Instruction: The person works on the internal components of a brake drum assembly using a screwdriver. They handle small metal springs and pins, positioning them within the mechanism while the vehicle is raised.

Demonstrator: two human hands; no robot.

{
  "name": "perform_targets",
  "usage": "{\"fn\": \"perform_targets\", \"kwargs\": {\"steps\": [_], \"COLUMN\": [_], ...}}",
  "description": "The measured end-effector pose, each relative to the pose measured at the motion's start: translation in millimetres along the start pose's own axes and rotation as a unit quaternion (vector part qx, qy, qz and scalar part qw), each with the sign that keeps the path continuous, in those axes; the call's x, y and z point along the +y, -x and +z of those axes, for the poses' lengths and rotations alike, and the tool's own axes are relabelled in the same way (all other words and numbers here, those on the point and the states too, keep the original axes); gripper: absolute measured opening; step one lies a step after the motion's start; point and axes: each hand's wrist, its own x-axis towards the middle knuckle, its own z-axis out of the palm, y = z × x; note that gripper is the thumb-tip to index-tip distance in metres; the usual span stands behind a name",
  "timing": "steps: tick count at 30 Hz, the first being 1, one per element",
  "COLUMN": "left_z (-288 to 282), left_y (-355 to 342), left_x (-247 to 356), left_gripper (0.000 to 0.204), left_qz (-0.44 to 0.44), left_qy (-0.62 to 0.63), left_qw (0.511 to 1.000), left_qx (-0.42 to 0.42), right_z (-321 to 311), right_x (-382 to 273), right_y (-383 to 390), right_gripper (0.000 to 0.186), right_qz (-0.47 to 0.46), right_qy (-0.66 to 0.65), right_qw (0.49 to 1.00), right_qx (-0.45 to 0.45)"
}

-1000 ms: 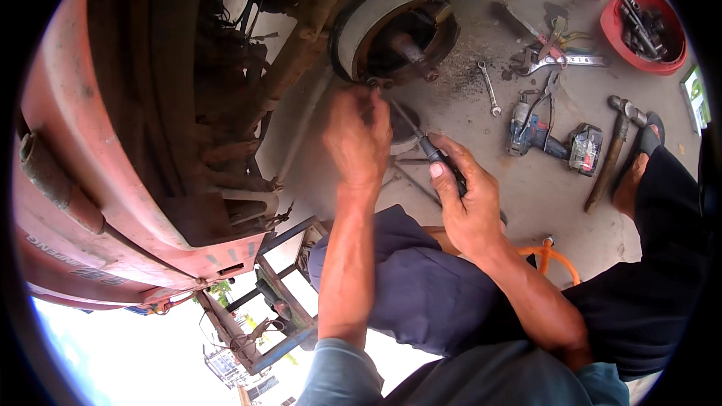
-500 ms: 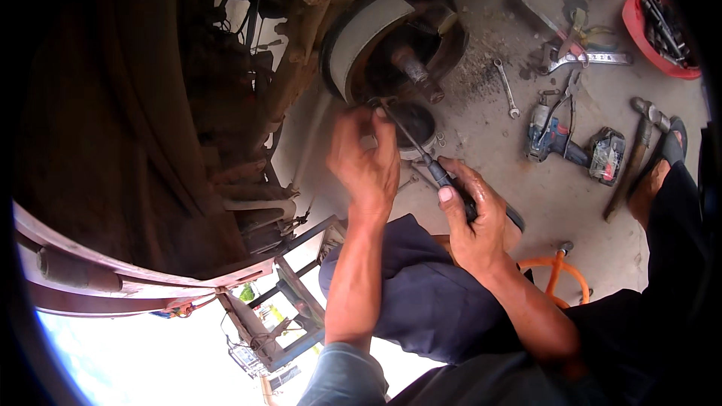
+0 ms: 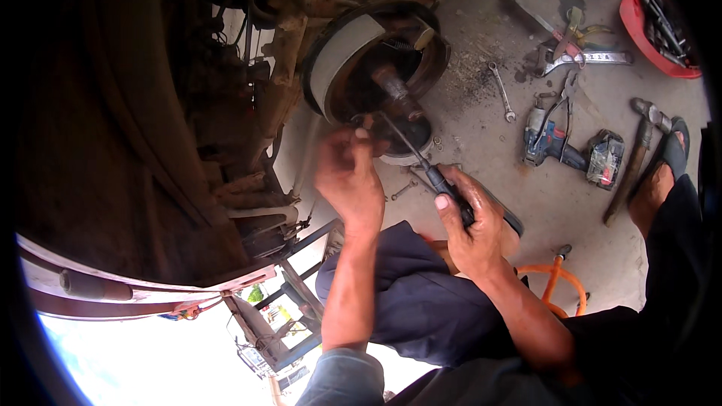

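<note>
A screwdriver (image 3: 439,182) with a dark handle is gripped in my right hand (image 3: 481,229), its thin metal shaft pointing up and left to the wheel's drum brake. My left hand (image 3: 352,180) is at the lower edge of that brake, thumb and fingers drawn together; what they hold, if anything, cannot be made out. The brake has a pale curved brake shoe (image 3: 347,51) at its left, a coil spring (image 3: 398,43) near the top and a rusty axle spindle (image 3: 398,94) sticking out of the middle. Behind the screwdriver shaft lies a dark round part (image 3: 402,135) with a pale rim.
On the concrete floor to the right lie a combination wrench (image 3: 502,92), an adjustable wrench (image 3: 590,57), pliers (image 3: 568,98), a cordless impact driver (image 3: 553,143) and a hammer (image 3: 639,143). A red tray (image 3: 628,11) of tools stands farther off. An orange hose (image 3: 555,278) lies near my right forearm.
My left hand has drawn back from the screwdriver's tip, toward the lower left, leaving the tip showing. The right hand keeps its grip. The brake sits a little farther left in view.
</note>
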Motion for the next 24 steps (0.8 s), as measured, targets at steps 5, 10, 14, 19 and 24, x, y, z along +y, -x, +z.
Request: {"fn": "perform_targets", "kwargs": {"steps": [5, 10, 14, 19, 24], "left_z": [-2, -3, -2, 1, 3], "left_y": [1, -2, -1, 1, 0], "left_x": [9, 8, 1, 2, 1], "left_gripper": [0.013, 0.009, 0.010, 0.011, 0.012], "left_qz": [-0.070, -0.087, -0.058, -0.050, -0.040], "left_qy": [0.063, 0.047, 0.018, 0.000, 0.008], "left_qw": [0.995, 0.995, 0.998, 0.999, 0.999], "left_qx": [0.019, 0.021, 0.013, 0.015, 0.020], "right_z": [1, 3, -1, -2, 1], "right_x": [-1, 0, -6, -9, -9], "right_y": [1, 6, 5, 6, 6], "right_gripper": [0.038, 0.038, 0.038, 0.038, 0.037], "right_qz": [0.013, -0.001, 0.007, -0.004, -0.012], "right_qy": [-0.013, -0.018, -0.018, 0.002, 0.000], "right_qw": [1.000, 1.000, 1.000, 1.000, 0.999], "right_qx": [0.001, -0.002, -0.015, -0.031, -0.032]}}
